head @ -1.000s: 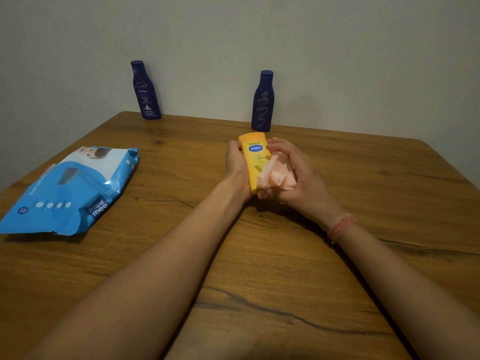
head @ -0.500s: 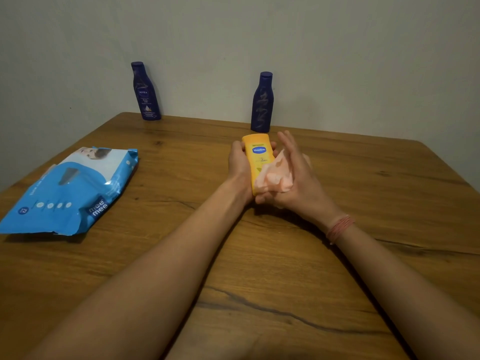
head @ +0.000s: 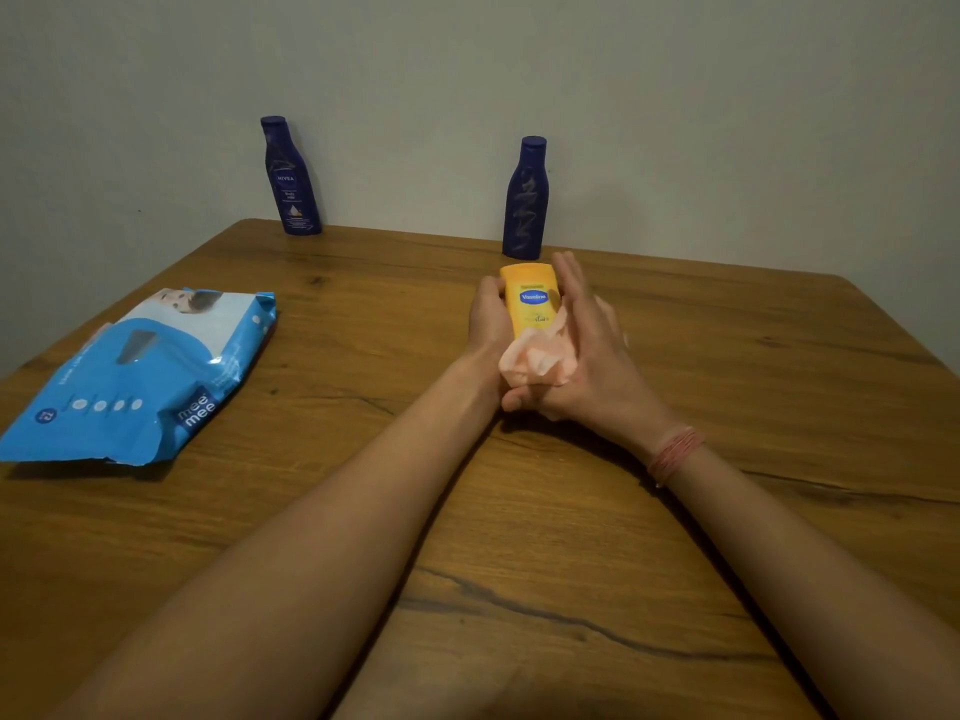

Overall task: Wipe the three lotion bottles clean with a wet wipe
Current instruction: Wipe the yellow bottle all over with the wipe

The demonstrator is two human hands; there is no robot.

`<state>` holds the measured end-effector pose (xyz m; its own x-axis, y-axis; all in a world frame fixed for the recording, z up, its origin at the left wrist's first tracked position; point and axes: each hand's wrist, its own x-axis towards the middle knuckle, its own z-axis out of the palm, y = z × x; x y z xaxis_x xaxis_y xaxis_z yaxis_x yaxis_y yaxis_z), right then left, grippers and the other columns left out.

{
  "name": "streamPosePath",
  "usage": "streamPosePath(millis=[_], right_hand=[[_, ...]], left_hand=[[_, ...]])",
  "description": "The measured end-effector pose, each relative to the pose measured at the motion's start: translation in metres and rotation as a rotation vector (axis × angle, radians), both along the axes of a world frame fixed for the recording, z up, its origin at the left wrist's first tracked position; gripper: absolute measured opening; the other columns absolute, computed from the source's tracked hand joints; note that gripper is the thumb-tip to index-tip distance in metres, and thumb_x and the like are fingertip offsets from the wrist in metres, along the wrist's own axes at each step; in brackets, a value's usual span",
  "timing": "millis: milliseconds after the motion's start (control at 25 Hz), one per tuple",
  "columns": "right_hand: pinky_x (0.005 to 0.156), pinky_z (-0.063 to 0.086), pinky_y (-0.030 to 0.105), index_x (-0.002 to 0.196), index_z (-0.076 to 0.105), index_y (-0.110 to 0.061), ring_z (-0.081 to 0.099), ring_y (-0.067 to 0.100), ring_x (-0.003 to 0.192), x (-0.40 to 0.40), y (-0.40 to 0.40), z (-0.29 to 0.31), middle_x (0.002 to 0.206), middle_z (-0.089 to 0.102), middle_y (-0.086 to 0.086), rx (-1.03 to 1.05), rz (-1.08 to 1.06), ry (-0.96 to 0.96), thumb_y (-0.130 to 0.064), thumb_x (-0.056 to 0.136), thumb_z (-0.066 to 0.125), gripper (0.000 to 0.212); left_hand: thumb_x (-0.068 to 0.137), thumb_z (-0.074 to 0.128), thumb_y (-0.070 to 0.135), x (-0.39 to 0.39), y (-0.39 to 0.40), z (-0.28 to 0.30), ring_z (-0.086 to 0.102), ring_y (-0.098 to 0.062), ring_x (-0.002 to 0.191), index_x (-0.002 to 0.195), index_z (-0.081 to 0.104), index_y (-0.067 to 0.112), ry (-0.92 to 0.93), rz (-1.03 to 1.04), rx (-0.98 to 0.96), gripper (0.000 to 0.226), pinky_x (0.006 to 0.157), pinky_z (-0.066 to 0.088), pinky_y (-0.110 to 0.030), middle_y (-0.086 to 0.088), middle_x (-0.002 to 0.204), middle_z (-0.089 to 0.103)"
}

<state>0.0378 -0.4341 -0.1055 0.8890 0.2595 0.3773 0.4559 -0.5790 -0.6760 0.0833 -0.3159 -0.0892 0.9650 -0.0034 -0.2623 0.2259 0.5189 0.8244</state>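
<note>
A yellow Vaseline lotion bottle (head: pixel 531 296) is held tilted above the middle of the wooden table (head: pixel 571 537). My left hand (head: pixel 487 319) grips its left side from behind. My right hand (head: pixel 587 350) lies along its right side with fingers straight, pressing a crumpled pale wet wipe (head: pixel 537 358) against the bottle's lower half; the thumb curls under the wipe. The lower end of the bottle is hidden by the wipe and hands. Two dark blue lotion bottles stand upright at the far edge by the wall: a Nivea bottle (head: pixel 290 179) at left and a second blue bottle (head: pixel 525 202) just behind my hands.
A blue pack of wet wipes (head: pixel 140 376) lies flat on the left part of the table. The wall runs right behind the far table edge. A red thread band circles my right wrist (head: pixel 675 452).
My right hand's fingers have straightened and slid up the bottle's right side, while the wipe has shifted down toward the bottle's lower end. The left hand keeps its hold.
</note>
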Motion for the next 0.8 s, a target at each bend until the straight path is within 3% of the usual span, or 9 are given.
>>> streamPosePath(millis=[40,200,440,560,680,800], right_hand=[[0.115,0.026,0.051,0.154,0.002,-0.036,0.020,0.012,0.142,0.002,-0.003,0.000,0.163,0.011,-0.007,0.005,-0.016,0.001,-0.069,0.040,0.077,0.140],[0.113,0.027,0.062,0.155,0.003,-0.032,0.018,0.020,0.146,0.007,-0.016,0.003,0.163,0.012,-0.001,0.069,-0.102,0.051,-0.072,0.040,0.080,0.143],[0.115,0.024,0.051,0.154,0.003,-0.036,0.016,0.004,0.141,0.002,-0.004,0.001,0.164,0.006,-0.009,0.006,-0.054,0.013,-0.071,0.038,0.076,0.142],[0.113,0.025,0.062,0.154,0.001,-0.036,0.015,0.018,0.147,0.007,-0.015,0.002,0.164,0.007,-0.005,0.031,-0.093,0.055,-0.074,0.039,0.075,0.141],[0.113,0.026,0.062,0.155,0.002,-0.034,0.017,0.020,0.147,0.005,-0.016,0.002,0.164,0.007,-0.004,0.036,-0.086,0.070,-0.074,0.041,0.074,0.140],[0.115,0.026,0.053,0.154,0.002,-0.035,0.023,0.012,0.142,-0.002,-0.003,0.001,0.162,0.014,-0.006,0.001,-0.034,0.045,-0.068,0.040,0.080,0.143]], left_hand=[[0.102,0.030,0.027,0.001,0.000,0.000,0.058,-0.012,0.041,0.062,0.061,0.006,0.010,-0.022,-0.030,0.055,0.042,0.047,-0.016,-0.005,0.048,0.059],[0.097,0.029,0.043,0.003,0.013,0.001,0.060,-0.019,0.062,0.088,0.064,0.004,0.025,-0.083,-0.237,0.053,0.062,0.052,-0.028,-0.011,0.072,0.062],[0.097,0.032,0.041,0.000,0.003,-0.002,0.061,-0.019,0.059,0.085,0.066,0.001,0.047,-0.123,-0.199,0.054,0.060,0.052,-0.027,-0.011,0.068,0.064],[0.097,0.030,0.045,0.004,0.011,-0.002,0.060,-0.018,0.062,0.091,0.063,0.005,0.035,-0.102,-0.258,0.052,0.059,0.052,-0.027,-0.010,0.073,0.062],[0.097,0.030,0.045,0.003,0.013,-0.002,0.060,-0.018,0.061,0.092,0.063,0.005,0.042,-0.072,-0.251,0.052,0.059,0.052,-0.027,-0.010,0.072,0.062],[0.099,0.030,0.038,0.000,0.002,-0.003,0.061,-0.018,0.051,0.072,0.068,0.002,0.026,-0.068,-0.165,0.058,0.053,0.052,-0.023,-0.011,0.062,0.063]])
